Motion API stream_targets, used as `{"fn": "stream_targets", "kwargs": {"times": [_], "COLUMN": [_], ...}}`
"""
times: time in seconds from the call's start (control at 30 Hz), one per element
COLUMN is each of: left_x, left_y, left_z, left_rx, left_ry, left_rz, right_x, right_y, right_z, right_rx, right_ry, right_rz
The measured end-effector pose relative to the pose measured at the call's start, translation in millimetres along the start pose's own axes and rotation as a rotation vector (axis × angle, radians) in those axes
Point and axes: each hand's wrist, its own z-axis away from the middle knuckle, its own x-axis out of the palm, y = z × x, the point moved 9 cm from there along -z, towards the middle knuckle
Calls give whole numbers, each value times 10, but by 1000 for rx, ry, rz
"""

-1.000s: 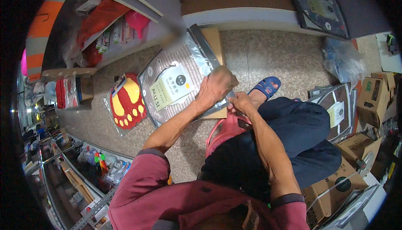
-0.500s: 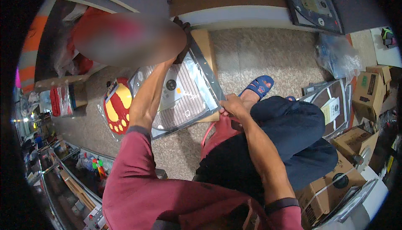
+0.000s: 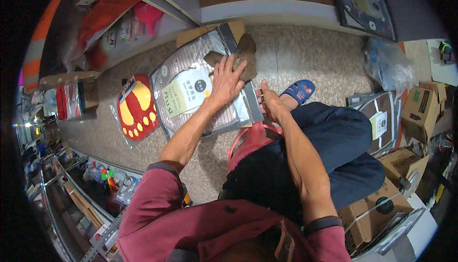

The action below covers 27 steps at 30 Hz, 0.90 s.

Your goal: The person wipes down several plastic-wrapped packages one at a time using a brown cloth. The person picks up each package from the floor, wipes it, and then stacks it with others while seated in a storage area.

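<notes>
A grey striped mat in a clear plastic bag (image 3: 191, 119) lies in front of me, with a pale green and white label under its film. My left hand (image 3: 229, 78) rests flat on a crumpled brown cloth (image 3: 246, 54) near the bag's far right corner, its fingers spread. At the bag's right edge is my right hand (image 3: 271, 102), thumb raised and apart from the fingers. Those fingertips are close to the dark bag edge; whether they touch it I cannot tell. Part of the cloth is hidden beneath my left hand.
A cardboard piece (image 3: 191, 34) shows behind the bag. Left of it lies a red and yellow foot-shaped mat (image 3: 139, 110). A blue sandal (image 3: 299, 92) is on my foot. Cardboard boxes (image 3: 420, 112) and another bagged mat (image 3: 377, 107) stand on the right.
My left hand has moved right and nearer from the bag's far edge, and the brown cloth has shifted right. My right hand has loosened its pinch on the bag's corner. The label is uncovered.
</notes>
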Motion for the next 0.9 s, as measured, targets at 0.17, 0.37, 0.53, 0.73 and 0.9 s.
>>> {"fn": "stream_targets", "kwargs": {"times": [0.17,0.37,0.53,0.73,0.9], "left_x": [-84,-271,-355,-355,-321], "left_y": [312,79,344,503,446], "left_z": [191,484,476,1029,1021], "left_rx": [33,183,253,420,424], "left_ry": [65,-136,-207,-389,-408], "left_rz": [184,439,458,419,428], "right_x": [-32,229,-59,78,229], "right_y": [-281,-446,-952,-1037,-1037], "right_z": [238,240,7,-1,-9], "right_rx": [-25,-50,-385,-389,-380], "right_ry": [-35,-62,217,357,271], "right_rz": [-84,-14,337,556,669]}}
